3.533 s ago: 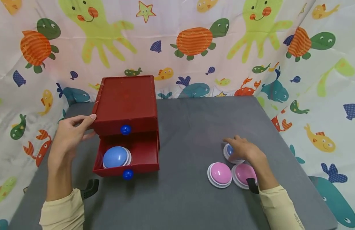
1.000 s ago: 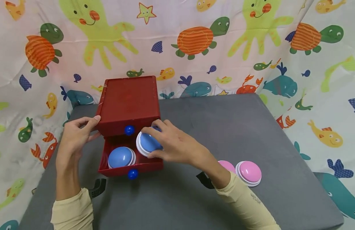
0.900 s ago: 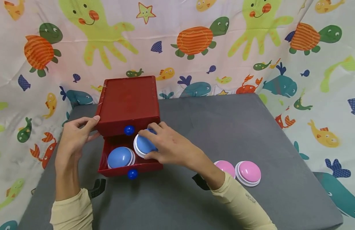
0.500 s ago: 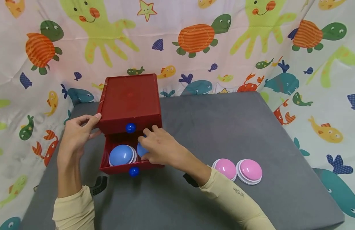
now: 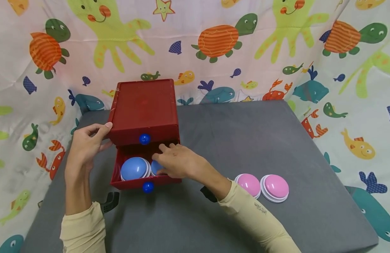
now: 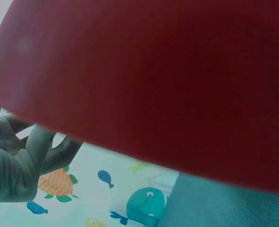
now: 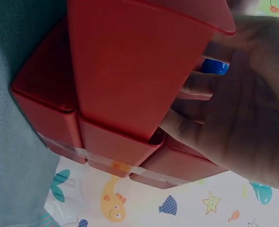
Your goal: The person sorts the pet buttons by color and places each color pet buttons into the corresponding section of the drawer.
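Observation:
A red box of drawers (image 5: 144,103) stands at the left of the table, its lower drawer (image 5: 131,183) pulled out. My left hand (image 5: 87,144) holds the box at its front left corner, thumb at the top edge. Inside the drawer, a blue dome push light (image 5: 134,168) with a white rim sits on the left. Beside it lies a second blue push light (image 5: 156,167), partly hidden under my right hand (image 5: 180,161). The right fingers are loosely spread over this light; in the right wrist view, those fingers (image 7: 191,130) reach past the drawer's side.
Two pink push lights (image 5: 249,184) rest side by side on the grey table (image 5: 232,140), near my right sleeve. Blue knobs (image 5: 145,139) stick out from the drawer fronts. A curtain (image 5: 188,52) with sea animals hangs around the back and sides.
My right hand has carried the second blue push light from beside the pink ones into the drawer, where it has gone from tilted to lying flat. The left hand stays at the box.

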Available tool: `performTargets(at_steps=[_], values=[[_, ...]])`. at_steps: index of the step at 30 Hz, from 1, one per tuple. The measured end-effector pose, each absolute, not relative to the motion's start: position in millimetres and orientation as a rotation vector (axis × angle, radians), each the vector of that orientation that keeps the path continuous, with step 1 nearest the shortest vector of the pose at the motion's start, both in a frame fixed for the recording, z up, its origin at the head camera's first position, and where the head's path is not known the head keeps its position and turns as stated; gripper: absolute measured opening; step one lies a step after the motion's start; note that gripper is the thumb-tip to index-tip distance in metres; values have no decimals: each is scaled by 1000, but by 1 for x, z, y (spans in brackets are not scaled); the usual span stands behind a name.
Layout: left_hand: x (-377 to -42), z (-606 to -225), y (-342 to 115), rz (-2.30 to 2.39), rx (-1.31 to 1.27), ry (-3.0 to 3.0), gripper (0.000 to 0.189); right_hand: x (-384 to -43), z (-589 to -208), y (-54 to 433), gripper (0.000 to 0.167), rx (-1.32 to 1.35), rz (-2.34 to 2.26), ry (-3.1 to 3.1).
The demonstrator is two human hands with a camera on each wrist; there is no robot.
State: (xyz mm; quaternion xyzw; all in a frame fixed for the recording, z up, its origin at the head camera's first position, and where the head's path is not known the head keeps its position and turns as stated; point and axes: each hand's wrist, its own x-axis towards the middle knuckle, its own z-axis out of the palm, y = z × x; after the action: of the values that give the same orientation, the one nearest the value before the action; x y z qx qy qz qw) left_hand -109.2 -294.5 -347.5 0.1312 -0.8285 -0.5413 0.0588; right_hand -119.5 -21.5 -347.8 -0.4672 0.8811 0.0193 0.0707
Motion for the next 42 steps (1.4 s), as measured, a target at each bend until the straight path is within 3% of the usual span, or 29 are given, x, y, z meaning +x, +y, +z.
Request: performTargets(at_steps=[17, 21, 25, 27, 30, 36, 42], values=[[-109, -353, -293, -1652, 417, -2520, 64, -115, -350, -20, 62, -1377, 46, 2621], [-108, -353, -293, -1650, 426, -2510, 63, -103, -351, -17, 46, -1519, -286, 2779], [-108, -351, -293, -1630, 404, -2507, 64, -82, -357, -21, 23, -1800, -820, 2815], [-108, -350, -294, -1620, 403, -2506, 64, -71, -362, -25, 17, -1936, -878, 2772], [-108, -350, -294, -1609, 414, -2507, 64, -59, -374, -29, 11, -2054, -703, 2759], [-108, -351, -293, -1604, 426, -2514, 65, -50, -397, -34, 12, -2034, -225, 2867], [-109, -351, -290, -1601, 446, -2510, 63, -47, -403, -38, 20, -2002, 34, 2983]])
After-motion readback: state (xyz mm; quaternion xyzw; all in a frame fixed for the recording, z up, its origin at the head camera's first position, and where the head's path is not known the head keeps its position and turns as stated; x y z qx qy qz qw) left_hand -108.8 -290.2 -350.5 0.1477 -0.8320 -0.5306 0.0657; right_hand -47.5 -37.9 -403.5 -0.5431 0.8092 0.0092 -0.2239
